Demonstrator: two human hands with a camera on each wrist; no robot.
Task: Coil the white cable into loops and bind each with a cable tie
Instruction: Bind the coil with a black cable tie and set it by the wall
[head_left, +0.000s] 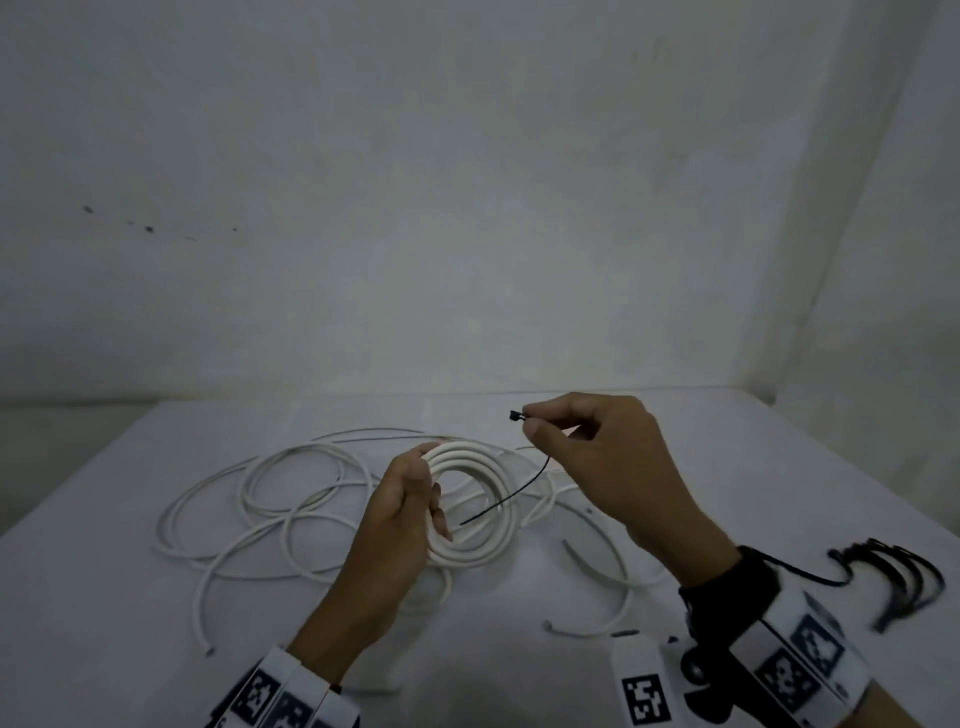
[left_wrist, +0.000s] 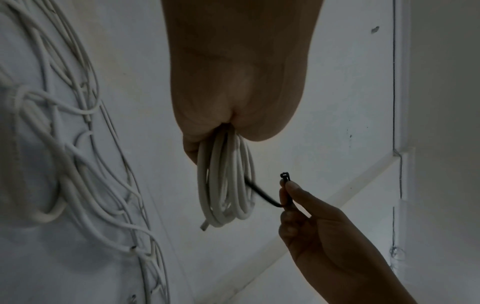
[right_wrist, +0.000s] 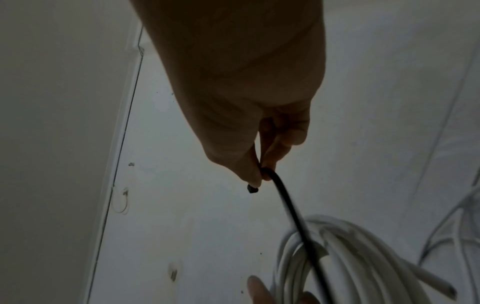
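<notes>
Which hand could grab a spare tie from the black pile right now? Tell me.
Probably neither at once: the spare ties lie clear beside the right hand, but it pinches a cable tie; the left hand grips the coil.

The left hand (head_left: 400, 514) covers the near-left arc of the coiled white round cable (head_left: 483, 499), so its grip there is unseen; in the left wrist view the fingers lie behind the palm. The thin black plastic cable tie (head_left: 511, 496) passes behind the right hand's (head_left: 608, 467) thumb, and its tip is too fine to place against the coil. A bunch of black ties (head_left: 898, 582) on the bench (head_left: 156, 649) is blurred. Both forearms run off the lower edge.
</notes>
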